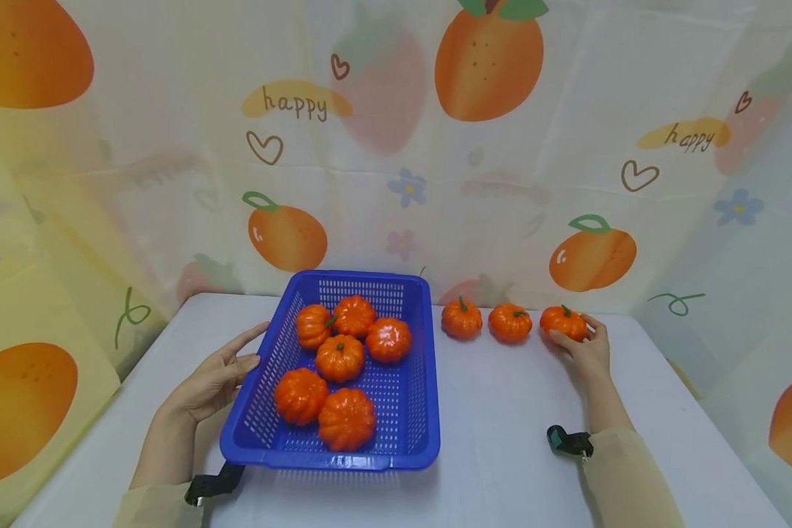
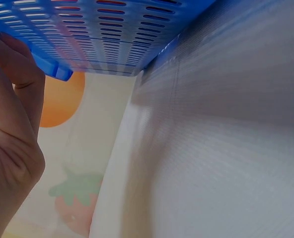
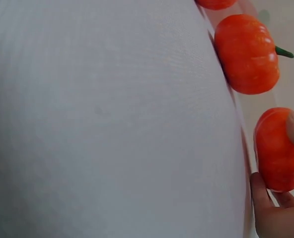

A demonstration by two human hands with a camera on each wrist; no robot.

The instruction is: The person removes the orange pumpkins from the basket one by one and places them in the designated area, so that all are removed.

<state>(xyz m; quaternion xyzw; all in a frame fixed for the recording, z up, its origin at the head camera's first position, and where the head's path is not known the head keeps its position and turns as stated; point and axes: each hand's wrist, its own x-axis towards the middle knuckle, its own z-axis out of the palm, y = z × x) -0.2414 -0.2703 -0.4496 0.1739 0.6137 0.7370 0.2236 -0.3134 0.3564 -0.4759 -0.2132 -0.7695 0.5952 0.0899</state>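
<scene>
A blue plastic basket point(image 1: 429, 411) with perforated walls stands left of centre on the table and holds several small orange pumpkins point(image 1: 339, 358). My left hand point(image 1: 214, 378) is at its left side, fingers against the outer rim; in the left wrist view bent fingers point(image 2: 25, 94) touch the basket's edge. At the far right of the table my right hand point(image 1: 590, 352) pinches a small pumpkin point(image 1: 559, 321) between thumb and fingers. The right wrist view shows this same pumpkin point(image 3: 276, 148) near the table surface; whether it touches the table I cannot tell.
Two more pumpkins, a left one point(image 1: 461, 320) and a middle one point(image 1: 510, 324), sit in a row along the table's back edge, between basket and right hand. Behind the white table point(image 1: 495, 433) hangs a fruit-printed curtain point(image 1: 501, 176); similar cloth flanks both sides.
</scene>
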